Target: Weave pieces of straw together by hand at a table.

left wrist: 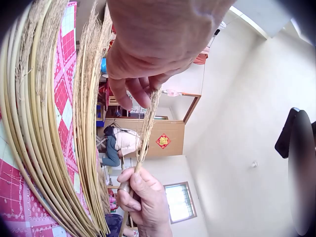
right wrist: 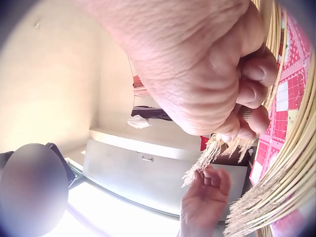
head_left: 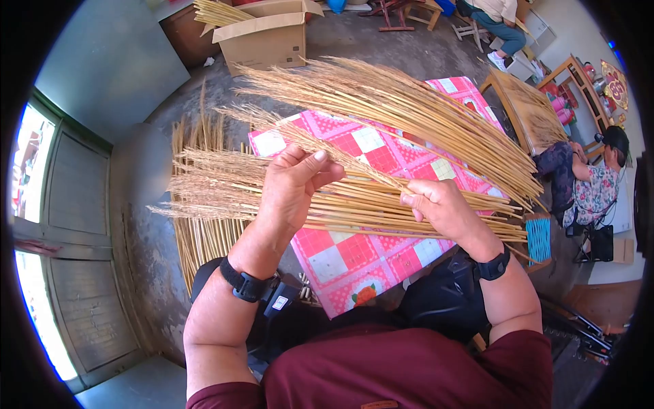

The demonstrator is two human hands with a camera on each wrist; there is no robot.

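Note:
A straw-coloured reed stalk with a feathery plume (head_left: 364, 165) is stretched between the two hands above the table. The right hand (head_left: 446, 210) curls around the stalk just below the plume. Further along toward the plume's tip, the left hand (head_left: 294, 183) pinches the strands between thumb and fingers. In the left wrist view the plume (left wrist: 148, 126) runs from the left fingertips down to the right fist. Beneath the hands, a bundle of plumed stalks (head_left: 368, 204) lies on a pink checked tablecloth (head_left: 354, 255). A larger bundle (head_left: 422, 112) lies on the far side.
More stalks (head_left: 208, 249) stand beyond the table's left edge. A cardboard box (head_left: 262, 44) with stalks sits on the floor at the back. At the right, a seated person (head_left: 596, 177) is beside a wooden table (head_left: 521, 105). Another person (head_left: 501, 24) sits farther back.

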